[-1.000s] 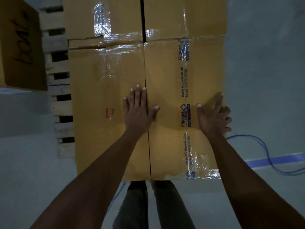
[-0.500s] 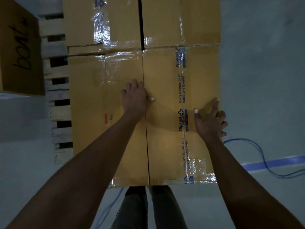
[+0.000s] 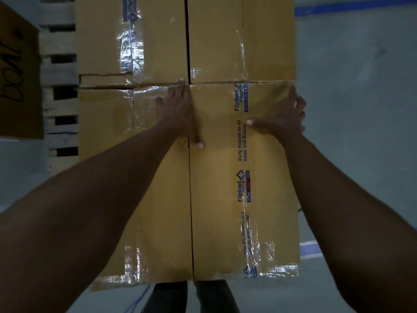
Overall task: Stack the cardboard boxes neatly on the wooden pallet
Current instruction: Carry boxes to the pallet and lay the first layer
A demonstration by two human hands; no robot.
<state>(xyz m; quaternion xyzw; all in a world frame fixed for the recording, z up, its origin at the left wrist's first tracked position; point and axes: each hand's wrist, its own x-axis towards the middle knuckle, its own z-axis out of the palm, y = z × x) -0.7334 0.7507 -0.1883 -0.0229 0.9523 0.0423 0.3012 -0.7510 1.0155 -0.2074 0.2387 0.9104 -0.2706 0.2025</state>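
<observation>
From our head camera, we see a big brown cardboard box with shiny tape (image 3: pixel 225 181) sitting on the pale wooden slat pallet (image 3: pixel 59 102), touching another brown taped box (image 3: pixel 185 37) behind it. Our left hand (image 3: pixel 178 109) lies open and flat on the near box's top. Our right hand (image 3: pixel 279 116) is spread open too, its fingers bent over the box's right edge.

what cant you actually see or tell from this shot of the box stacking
Head view, the only one:
- Wooden pallet: only its left slats show; the cardboard boxes cover the rest.
- Right hand: fingers curl over the box's right edge, so its grip is hidden.
- Far boxes: cut off by the top edge.
- Side box with handwriting: cut off at the left.
- Box contents and stack height: not visible from above.
</observation>
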